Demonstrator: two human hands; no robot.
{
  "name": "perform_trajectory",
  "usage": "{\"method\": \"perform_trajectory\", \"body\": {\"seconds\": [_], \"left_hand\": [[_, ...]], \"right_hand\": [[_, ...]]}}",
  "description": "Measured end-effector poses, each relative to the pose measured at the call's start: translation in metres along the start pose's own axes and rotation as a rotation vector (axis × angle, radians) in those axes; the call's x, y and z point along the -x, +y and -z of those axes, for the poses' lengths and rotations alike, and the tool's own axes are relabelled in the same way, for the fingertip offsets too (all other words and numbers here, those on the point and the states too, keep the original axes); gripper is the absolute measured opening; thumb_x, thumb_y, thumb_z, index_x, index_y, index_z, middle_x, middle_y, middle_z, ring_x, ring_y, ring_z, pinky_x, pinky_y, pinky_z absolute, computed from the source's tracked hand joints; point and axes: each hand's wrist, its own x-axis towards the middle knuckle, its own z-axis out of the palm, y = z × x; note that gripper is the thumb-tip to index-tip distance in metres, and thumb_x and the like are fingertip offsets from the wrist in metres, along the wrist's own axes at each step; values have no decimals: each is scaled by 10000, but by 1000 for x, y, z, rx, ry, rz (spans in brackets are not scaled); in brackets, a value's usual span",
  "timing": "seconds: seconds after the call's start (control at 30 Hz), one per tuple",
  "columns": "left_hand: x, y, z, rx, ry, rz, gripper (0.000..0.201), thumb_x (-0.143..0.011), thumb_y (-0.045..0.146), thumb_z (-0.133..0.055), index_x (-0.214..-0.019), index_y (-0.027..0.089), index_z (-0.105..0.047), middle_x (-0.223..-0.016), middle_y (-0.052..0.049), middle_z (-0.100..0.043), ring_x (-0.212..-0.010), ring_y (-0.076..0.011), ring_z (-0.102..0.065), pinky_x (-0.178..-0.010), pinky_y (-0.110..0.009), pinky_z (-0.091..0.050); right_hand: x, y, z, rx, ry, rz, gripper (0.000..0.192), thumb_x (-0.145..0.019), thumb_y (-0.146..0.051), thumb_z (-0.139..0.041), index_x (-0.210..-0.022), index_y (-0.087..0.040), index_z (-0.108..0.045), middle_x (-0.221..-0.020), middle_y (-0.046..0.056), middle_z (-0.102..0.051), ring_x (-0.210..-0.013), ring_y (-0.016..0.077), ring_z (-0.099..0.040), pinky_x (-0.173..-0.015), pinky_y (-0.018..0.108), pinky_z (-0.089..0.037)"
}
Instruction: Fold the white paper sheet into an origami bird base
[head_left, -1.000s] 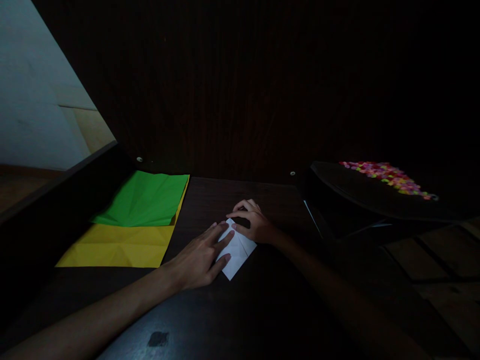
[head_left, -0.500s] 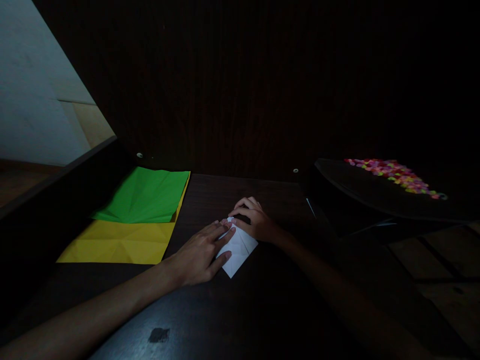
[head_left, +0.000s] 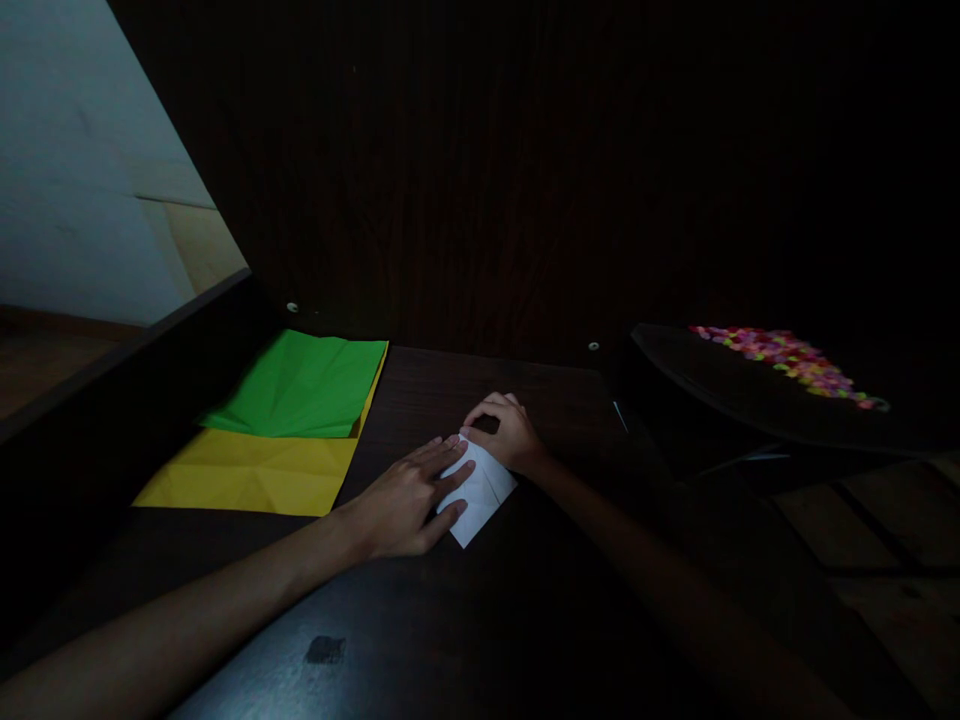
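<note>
White paper [head_left: 480, 495], left hand [head_left: 401, 500] flat on it

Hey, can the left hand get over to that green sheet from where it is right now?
Probably yes. The left hand lies flat on the white paper, and the green sheet lies to its left atop the yellow sheet, with only bare table between.

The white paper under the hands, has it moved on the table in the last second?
No. The white paper lies equally far right of the yellow sheet, the left hand flat on it.
</note>
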Motion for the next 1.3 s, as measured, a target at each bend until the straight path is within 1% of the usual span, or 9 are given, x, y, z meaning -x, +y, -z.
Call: {"method": "perform_trajectory", "body": {"seconds": [0.13,0.27,0.47,0.57,0.67,0.8,0.93,1.13,1.3], "left_hand": [[-1,0,1,-10,-4,-10,546,-921,395,-519,-1391,121,-483,-1492,-185,-398,-1406,-325,-327,-1128,-508,-346],[-1,1,7,-8,-57,-11,743,-810,490,-627,-1413,94,-449,-1499,-217,-368,-1406,-357,-313,-1120,-521,-341],[-1,-1,11,-31,-102,-52,936,-743,658,-627,-1447,89,-392,-1514,-231,-332,-1418,-378,-274,-1133,-524,-304],[0,-2,9,-76,-92,-62,898,-800,670,-563,-1451,79,-381,-1509,-242,-333,-1419,-374,-274,-1129,-519,-307],[1,0,7,-107,-54,-98,811,-845,640,-536,-1413,69,-441,-1477,-255,-382,-1396,-389,-318,-1105,-517,-339],[0,3,7,-135,-14,-188,600,-914,531,-512,-1316,89,-566,-1396,-254,-492,-1314,-374,-459,-1072,-497,-385],[-1,6,9,-145,-13,-198,532,-931,491,-502,-1286,106,-596,-1372,-242,-523,-1271,-360,-511,-1034,-494,-420],[-1,5,11,-90,-37,-112,584,-903,496,-526,-1355,127,-532,-1404,-222,-500,-1283,-368,-492,-1021,-529,-406],[-1,2,11,-10,-68,-96,706,-847,517,-584,-1421,128,-448,-1446,-211,-453,-1314,-393,-444,-1049,-560,-362]], "right_hand": [[-5,-4,0,-18,9,-79,74,-715,-181,-762,-724,-237,-714,-819,16,-666,-891,231,-552,-826,402,-374],[-4,-10,-2,4,31,-115,65,-727,-179,-746,-716,-234,-712,-797,19,-667,-868,226,-559,-818,397,-380],[1,-7,1,3,36,-55,36,-796,-214,-698,-768,-227,-716,-825,28,-686,-899,225,-564,-848,402,-375],[6,0,9,-84,13,31,98,-850,-179,-623,-813,-203,-710,-867,34,-700,-864,191,-591,-852,377,-401],[18,6,19,-65,-7,86,92,-838,-174,-629,-841,-195,-718,-890,46,-691,-880,196,-595,-850,378,-419],[37,5,26,8,-26,90,145,-829,-143,-614,-866,-216,-734,-993,63,-664,-994,224,-565,-895,413,-429],[48,-3,27,1,-34,107,178,-822,-122,-603,-918,-216,-720,-1045,69,-655,-1028,230,-544,-908,417,-434],[47,-7,26,-207,-47,-42,106,-831,-201,-599,-910,-202,-670,-873,36,-664,-844,192,-581,-783,349,-462],[46,-5,28,-524,-72,-185,220,-756,-250,-658,-966,-187,-648,-877,30,-659,-728,155,-587,-650,282,-460]]}}
